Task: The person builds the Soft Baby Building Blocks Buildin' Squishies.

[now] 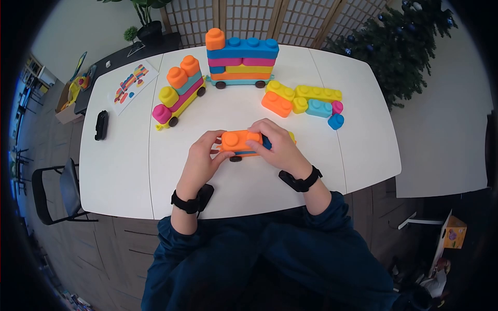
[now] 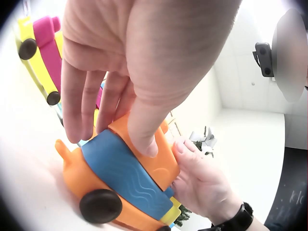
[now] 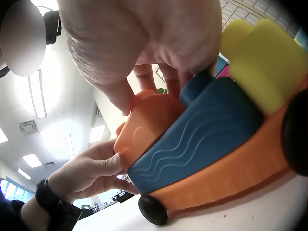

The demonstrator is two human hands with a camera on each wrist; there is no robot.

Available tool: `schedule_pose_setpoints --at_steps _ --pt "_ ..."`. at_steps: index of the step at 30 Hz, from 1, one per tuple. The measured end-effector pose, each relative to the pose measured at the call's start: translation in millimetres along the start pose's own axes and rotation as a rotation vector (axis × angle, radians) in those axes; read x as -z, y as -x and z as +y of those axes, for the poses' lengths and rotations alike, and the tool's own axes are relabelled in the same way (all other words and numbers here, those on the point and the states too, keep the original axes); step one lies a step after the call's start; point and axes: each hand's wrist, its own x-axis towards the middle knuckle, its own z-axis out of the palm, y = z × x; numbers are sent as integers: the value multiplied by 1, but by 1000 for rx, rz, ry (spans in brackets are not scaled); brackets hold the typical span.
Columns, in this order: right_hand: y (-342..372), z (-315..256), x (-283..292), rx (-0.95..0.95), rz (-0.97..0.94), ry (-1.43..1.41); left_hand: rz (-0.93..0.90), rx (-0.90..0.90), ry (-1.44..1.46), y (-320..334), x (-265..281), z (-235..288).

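Observation:
Both hands hold an orange block sitting on top of a long blue block. The blue block rests on an orange wheeled base with black wheels, standing on the table. My left hand pinches the orange block's left end, thumb on the near side and fingers on the far side. My right hand grips its right end between thumb and fingers. A yellow block sits on the base at the right, beside the blue one. One round blue stud shows under my right hand in the right wrist view.
Two built wagons stand farther back: a slanted one and a taller one. Loose blocks, including an orange one and a turquoise one, lie at right. A picture sheet and black case lie left on the white table.

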Motion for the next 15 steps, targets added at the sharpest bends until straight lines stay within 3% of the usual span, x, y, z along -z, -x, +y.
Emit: schedule_pose_setpoints --at_steps 5,10,13,15 --pt "0 -3 4 6 -13 -2 -13 33 -4 1 2 0" --pt "-4 -1 43 28 82 -111 11 -72 -143 1 13 24" --pt "-10 10 76 -70 168 -8 9 -184 -186 -4 15 25" --pt "-16 30 87 -239 134 243 3 -199 -200 -8 13 26"
